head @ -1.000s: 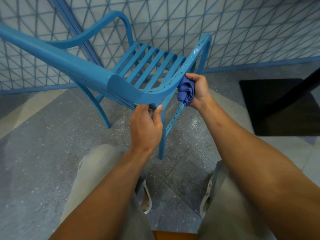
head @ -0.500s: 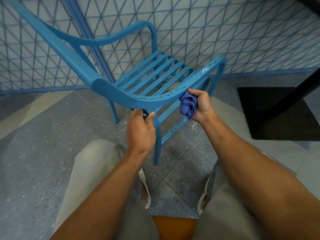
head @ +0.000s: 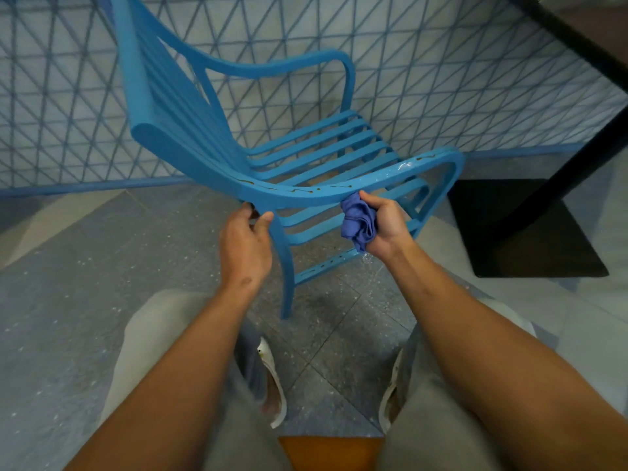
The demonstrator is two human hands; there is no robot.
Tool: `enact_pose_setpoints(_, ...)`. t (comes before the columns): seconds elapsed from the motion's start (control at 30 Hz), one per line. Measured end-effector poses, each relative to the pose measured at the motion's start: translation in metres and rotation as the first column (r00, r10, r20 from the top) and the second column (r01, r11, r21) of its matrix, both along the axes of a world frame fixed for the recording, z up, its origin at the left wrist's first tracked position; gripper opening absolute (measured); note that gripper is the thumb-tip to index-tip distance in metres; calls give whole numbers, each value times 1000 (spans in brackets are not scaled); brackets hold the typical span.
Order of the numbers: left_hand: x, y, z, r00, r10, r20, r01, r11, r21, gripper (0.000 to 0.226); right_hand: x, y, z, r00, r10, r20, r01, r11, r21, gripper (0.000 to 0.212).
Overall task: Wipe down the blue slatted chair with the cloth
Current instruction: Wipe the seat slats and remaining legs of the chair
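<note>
Head view: the chair stands on the grey floor in front of the person's knees, its seat slats running away toward the lattice wall behind it. Its near armrest crosses the middle of the view and carries dark marks and wet spots along its top.

The left hand grips the chair where that armrest meets the back leg, fingers curled up under the rail and the thumb against the leg's top.

The right hand sits further along the same armrest, toward the chair's front. Its fingers are closed around a bunched cloth, and the top of the cloth touches the underside of the armrest. The rest of the cloth hangs below the rail, in front of the side slats.

To the right of the chair a dark table reaches in from the upper corner, and a black base plate lies on the floor beneath it. Nearer than the chair are the person's pale trousers and white slippers.
</note>
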State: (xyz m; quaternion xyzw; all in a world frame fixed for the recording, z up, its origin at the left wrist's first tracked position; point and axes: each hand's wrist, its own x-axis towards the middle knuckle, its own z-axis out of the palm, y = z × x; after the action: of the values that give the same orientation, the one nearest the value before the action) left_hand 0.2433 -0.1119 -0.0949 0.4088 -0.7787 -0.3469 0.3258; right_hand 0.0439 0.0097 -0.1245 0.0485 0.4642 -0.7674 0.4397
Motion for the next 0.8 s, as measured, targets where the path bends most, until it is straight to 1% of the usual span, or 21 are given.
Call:
enact_pose_setpoints(0.17, -3, -20, 2, 998, 55, -2, -55, 998, -10, 18, 7, -15, 0, 998, 66, 19, -65, 997, -30, 22)
enact_pose_setpoints(0.33, -11, -38, 4, 998, 64, -24, -63, 997, 49, 21, 9, -33, -1, 997, 64, 37, -62, 997, -45, 24)
enact_pose_setpoints(0.5, -28, -52, 4, 1000, 21, -15, -20, 997, 69, 23, -3, -45, 5, 999, 11, 51, -9, 999, -45, 26)
enact_pose_setpoints(0.63, -42, -66, 2, 999, 43, 12, -44, 995, 86, 23, -15, -55, 3, 999, -33, 35, 33, 999, -14, 21)
enact_pose_setpoints(0.73, -47, -74, 2, 998, 58, 8, -58, 994, 97, 23, -20, -59, 2, 999, -33, 4, 34, 999, -27, 15)
enact_pose_setpoints(0.8, -49, -76, 4, 997, 71, -5, -70, 993, 100, 23, -22, -61, -2, 999, -51, 3, 51, 999, 16, 12)
